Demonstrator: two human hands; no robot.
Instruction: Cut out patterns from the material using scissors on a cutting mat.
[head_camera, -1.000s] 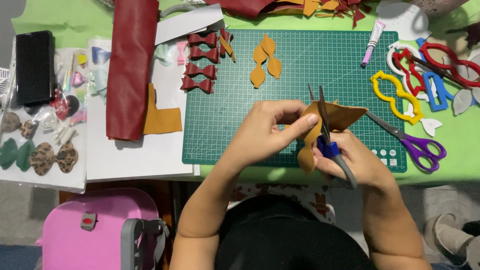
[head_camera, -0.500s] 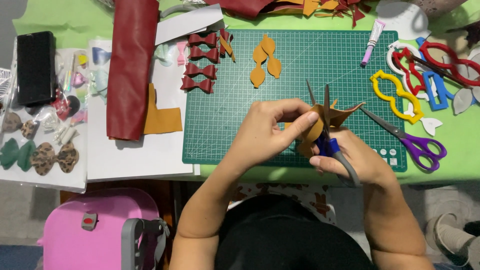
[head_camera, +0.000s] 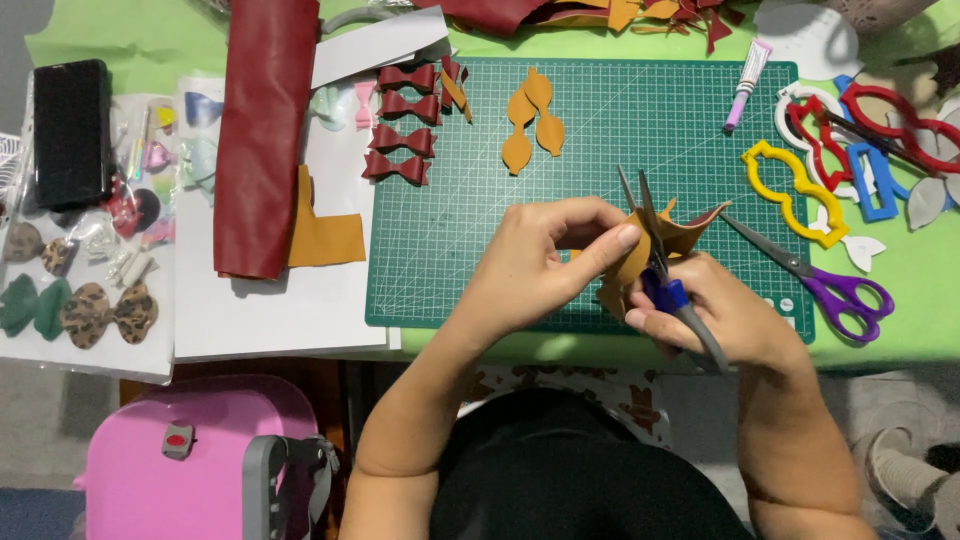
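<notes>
The left hand (head_camera: 545, 255) pinches a mustard-coloured leather piece (head_camera: 680, 232), its fingers (head_camera: 610, 240) narrowed on the piece's left edge, thumb and fingertips pressed to it. The right hand (head_camera: 715, 315) is wrapped around the blue and grey handles of a pair of scissors (head_camera: 655, 255), whose thin blades stand slightly parted and point away from the person, with the leather lying against them. The piece is held up just above the near right part of the green cutting mat (head_camera: 590, 150), its upper edge curling, with a dark red underside showing at its right tip.

Just to the right of the hands, a second pair of scissors with purple handles (head_camera: 815, 280) lies across the mat's right edge, its blade tip close to the held leather. Beyond it on the bench (head_camera: 900, 330) are a yellow outline template (head_camera: 790, 190), then red and blue ones (head_camera: 880, 130), crowded together. A glue tube (head_camera: 745, 85) lies at the mat's far right corner.

The middle of the mat ahead of the left hand is bare grid. Farther off lie cut mustard shapes (head_camera: 530, 120) and a stack of dark red bows (head_camera: 400, 125) at the mat's far left. Left of the mat stands a dark red leather roll (head_camera: 265, 130) on white paper, with a mustard offcut (head_camera: 325, 235) beside it. The hands work close to the bench's near edge.
</notes>
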